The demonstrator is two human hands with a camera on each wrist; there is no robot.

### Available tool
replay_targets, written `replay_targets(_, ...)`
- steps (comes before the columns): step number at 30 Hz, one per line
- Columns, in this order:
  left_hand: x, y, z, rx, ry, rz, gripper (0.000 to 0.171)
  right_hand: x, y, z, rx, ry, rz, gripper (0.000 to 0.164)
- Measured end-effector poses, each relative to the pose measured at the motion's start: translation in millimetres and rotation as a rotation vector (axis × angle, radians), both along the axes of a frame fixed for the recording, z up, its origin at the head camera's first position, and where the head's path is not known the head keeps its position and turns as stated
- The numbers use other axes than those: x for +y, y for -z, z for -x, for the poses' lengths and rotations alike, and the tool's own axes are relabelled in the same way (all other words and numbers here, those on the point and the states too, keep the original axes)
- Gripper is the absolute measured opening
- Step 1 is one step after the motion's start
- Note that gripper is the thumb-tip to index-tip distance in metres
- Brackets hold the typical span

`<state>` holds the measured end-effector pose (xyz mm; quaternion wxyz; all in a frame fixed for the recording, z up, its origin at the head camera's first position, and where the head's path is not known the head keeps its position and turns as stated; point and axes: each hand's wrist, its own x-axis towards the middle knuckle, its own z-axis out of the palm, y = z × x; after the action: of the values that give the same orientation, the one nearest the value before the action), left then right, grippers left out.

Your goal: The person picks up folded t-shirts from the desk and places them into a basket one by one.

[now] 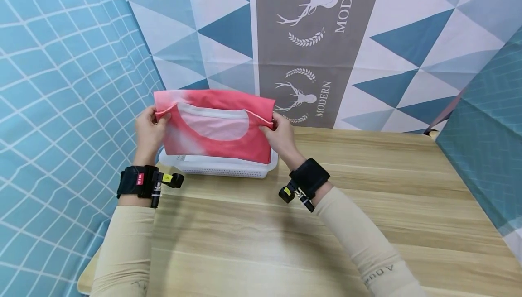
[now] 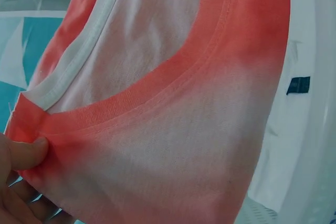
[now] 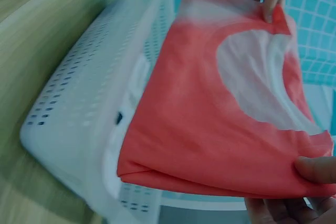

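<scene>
A folded coral-red and white T-shirt is stretched between both hands, its round neckline facing up. My left hand pinches the left shoulder corner, thumb on top and fingers behind. At the opposite corner my right hand grips the fabric in the same way, as the right wrist view shows of the thumb. Below and behind the shirt stands a white perforated plastic basket, largely covered by it in the head view. White cloth with a small dark tag lies inside the basket.
The basket stands on a wooden table, against a patterned curtain at the back. A blue grid-patterned curtain hangs along the left side, and a teal one on the right. Both wrists wear black camera straps.
</scene>
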<state>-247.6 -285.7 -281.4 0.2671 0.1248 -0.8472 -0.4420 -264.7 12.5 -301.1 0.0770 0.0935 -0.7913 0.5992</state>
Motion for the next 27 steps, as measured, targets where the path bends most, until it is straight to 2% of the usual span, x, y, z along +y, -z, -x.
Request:
replay_targets(6, -6, 17.8, 8.5, 0.018, 0.003, 0.023, 0.029, -8, 18.5, 9.8, -0.032, 0.031, -0.071, 0.026)
replay_targets(9, -7, 27.7, 10.7, 0.038, 0.012, 0.055, 0.026, -9, 27.0, 12.6, -0.058, 0.029, -0.067, 0.024)
replay_targets(13, -7, 38.0, 12.1, 0.021, 0.026, 0.082, 0.025, -8, 38.5, 16.4, -0.073, 0.029, -0.058, 0.020)
replay_targets(20, -9, 44.4, 13.0, -0.034, 0.042, 0.084, 0.025, -10, 47.1, 20.4, -0.087, 0.044, -0.063, 0.019)
replay_targets(27, -9, 52.9, 18.3, -0.081, 0.063, 0.114, 0.027, -17, 51.5, 24.0, -0.172, 0.068, -0.146, 0.023)
